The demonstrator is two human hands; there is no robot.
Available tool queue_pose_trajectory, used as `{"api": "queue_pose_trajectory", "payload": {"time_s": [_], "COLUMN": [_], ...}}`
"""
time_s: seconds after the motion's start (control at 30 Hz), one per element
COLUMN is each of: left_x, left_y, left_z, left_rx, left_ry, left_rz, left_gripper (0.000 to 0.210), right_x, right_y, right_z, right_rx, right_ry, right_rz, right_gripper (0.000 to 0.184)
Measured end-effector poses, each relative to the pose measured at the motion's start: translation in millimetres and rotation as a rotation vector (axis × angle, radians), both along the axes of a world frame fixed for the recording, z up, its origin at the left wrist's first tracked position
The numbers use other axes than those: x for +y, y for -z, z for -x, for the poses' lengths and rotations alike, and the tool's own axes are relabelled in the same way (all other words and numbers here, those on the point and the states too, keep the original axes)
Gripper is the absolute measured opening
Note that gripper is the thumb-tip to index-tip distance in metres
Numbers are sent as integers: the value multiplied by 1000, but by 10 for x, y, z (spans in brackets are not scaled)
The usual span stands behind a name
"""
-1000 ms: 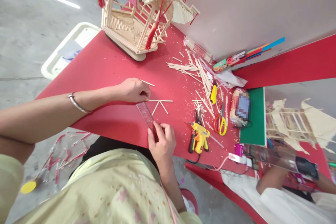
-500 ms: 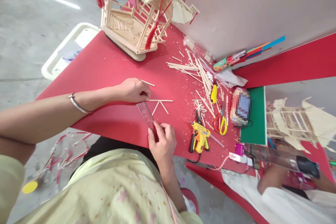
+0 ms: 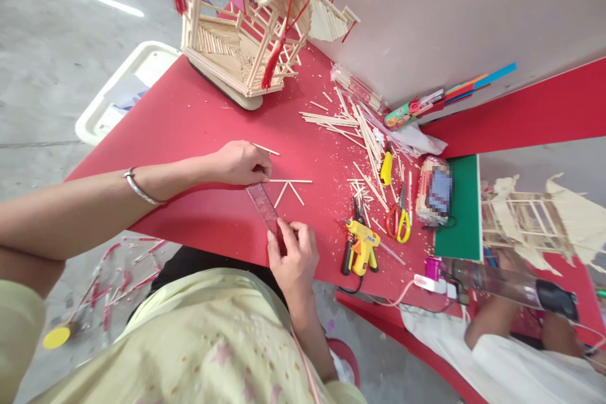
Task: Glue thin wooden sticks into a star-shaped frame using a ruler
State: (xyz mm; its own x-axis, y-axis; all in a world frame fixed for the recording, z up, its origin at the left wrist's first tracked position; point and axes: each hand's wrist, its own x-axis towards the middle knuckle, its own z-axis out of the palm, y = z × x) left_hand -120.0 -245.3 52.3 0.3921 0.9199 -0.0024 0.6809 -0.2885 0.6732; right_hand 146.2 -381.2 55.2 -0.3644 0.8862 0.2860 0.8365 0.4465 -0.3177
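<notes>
My left hand (image 3: 242,163) is closed, its fingertips pressed down at the left end of a thin wooden stick (image 3: 296,181). Two shorter sticks (image 3: 297,194) spread from that stick's middle toward me in an upside-down V. Between my hands lies a clear ruler (image 3: 263,207), slanting, its far end just below my left fingertips. My right hand (image 3: 294,255) pinches the near end of the ruler between thumb and fingers, close to the table's front edge. Another loose stick (image 3: 266,149) pokes out from behind my left hand.
A stick-built pavilion model (image 3: 246,44) with red tassels stands at the back. Rightward lie piled sticks (image 3: 369,132), a yellow-handled cutter (image 3: 387,167), scissors (image 3: 401,222), a yellow glue gun (image 3: 363,245) and a power strip (image 3: 428,283). Another person's arm (image 3: 492,315) is at far right.
Both my hands, the ruler and the sticks stay in place. At far right, the other person's arms have shifted slightly.
</notes>
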Motion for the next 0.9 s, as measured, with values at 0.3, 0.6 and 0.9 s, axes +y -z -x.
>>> {"api": "queue_pose_trajectory", "payload": {"time_s": [0.3,0.6,0.9], "left_x": [-5,-8,-5], "left_y": [-27,-42,-22], "left_z": [-4,-3,-1], "left_rx": [24,46,36], "left_ry": [5,11,14], "left_rz": [6,11,4], "left_gripper": [15,19,17], "right_x": [6,9,1], "right_y": [5,20,11], "right_z": [3,-5,4], "right_rx": [19,38,40], "right_ry": [-4,-11,-9], "right_rz": [-18,-22,-15], "right_gripper": [29,28,28]}}
